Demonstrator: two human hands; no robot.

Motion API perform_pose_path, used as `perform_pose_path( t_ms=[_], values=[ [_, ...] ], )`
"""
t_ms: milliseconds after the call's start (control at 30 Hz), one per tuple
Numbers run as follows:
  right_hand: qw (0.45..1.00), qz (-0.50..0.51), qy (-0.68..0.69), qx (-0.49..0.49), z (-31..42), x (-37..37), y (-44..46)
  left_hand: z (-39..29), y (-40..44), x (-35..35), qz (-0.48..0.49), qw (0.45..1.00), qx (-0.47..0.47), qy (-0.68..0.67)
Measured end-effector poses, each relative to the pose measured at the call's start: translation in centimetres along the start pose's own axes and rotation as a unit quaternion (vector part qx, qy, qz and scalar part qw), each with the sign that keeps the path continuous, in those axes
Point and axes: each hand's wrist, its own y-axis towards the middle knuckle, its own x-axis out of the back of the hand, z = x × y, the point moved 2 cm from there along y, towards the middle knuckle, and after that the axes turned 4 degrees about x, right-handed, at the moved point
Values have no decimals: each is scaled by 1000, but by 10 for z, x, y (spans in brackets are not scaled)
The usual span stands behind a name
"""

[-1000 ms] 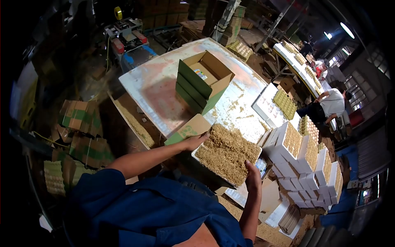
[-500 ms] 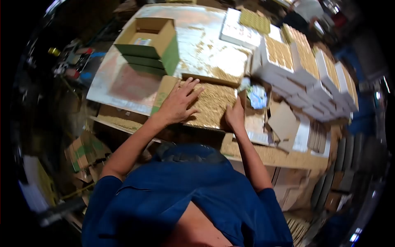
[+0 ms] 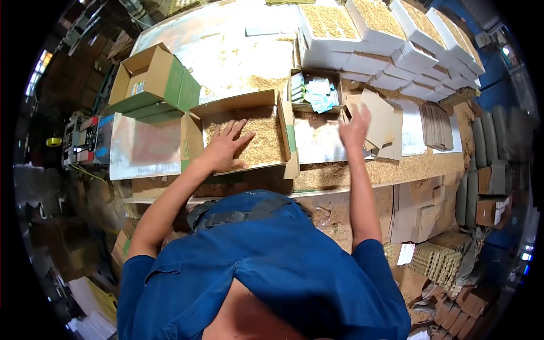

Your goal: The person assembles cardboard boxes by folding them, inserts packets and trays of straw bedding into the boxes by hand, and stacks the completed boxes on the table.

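Observation:
My left hand (image 3: 225, 148) lies with spread fingers on the straw-coloured shavings (image 3: 263, 139) that fill an open cardboard carton (image 3: 235, 103). My right hand (image 3: 355, 129) is raised over the table to the right of the carton, blurred, thumb and fingers apart, with nothing visible in it. Just left of its fingertips stands a small cardboard box (image 3: 334, 109) holding blue and white packets (image 3: 319, 93). Loose flat cardboard pieces (image 3: 385, 122) lie to the right of that hand; whether it touches them I cannot tell.
Green-and-brown open cartons (image 3: 161, 85) stand nested at the left. White boxes (image 3: 362, 62) filled with shavings are stacked at the back right. A bundle of cardboard dividers (image 3: 435, 127) lies to the right. Shavings cover the table's front edge (image 3: 396, 170). Egg trays (image 3: 436, 260) sit below.
My right hand has left the carton's right side and moved right, towards the cardboard pieces. My left hand stays on the shavings. The carton's walls and right flap now show more, and the view has shifted.

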Motion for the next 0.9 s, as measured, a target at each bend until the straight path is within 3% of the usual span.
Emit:
perform_pose_path(
  t_ms=[133,200,467,533,600,667,800,867,900],
  values=[
    [970,142,-162,-115,-141,-46,-16,5,2,-2,12,1000,8,-7],
    [954,187,-163,-168,-159,-45,-22,7,3,-5,12,1000,-12,-24],
    [989,72,-128,-33,-170,-56,-26,10,2,-9,10,999,7,-49],
    [993,80,-78,-28,-161,-32,-18,15,2,-6,-14,993,-10,-120],
    [997,-43,-64,28,-169,-16,-14,17,3,-5,-43,989,-4,-144],
    [985,-165,-46,-4,-185,7,-7,14,0,5,-56,982,-3,-181],
    [957,-263,117,-26,-171,79,20,13,-27,22,-183,956,25,-230],
    [898,-316,293,-88,-122,114,31,13,-46,34,-189,941,59,-273],
    [862,-251,419,-135,-66,137,29,15,-53,38,-192,927,80,-312]
  ],
)
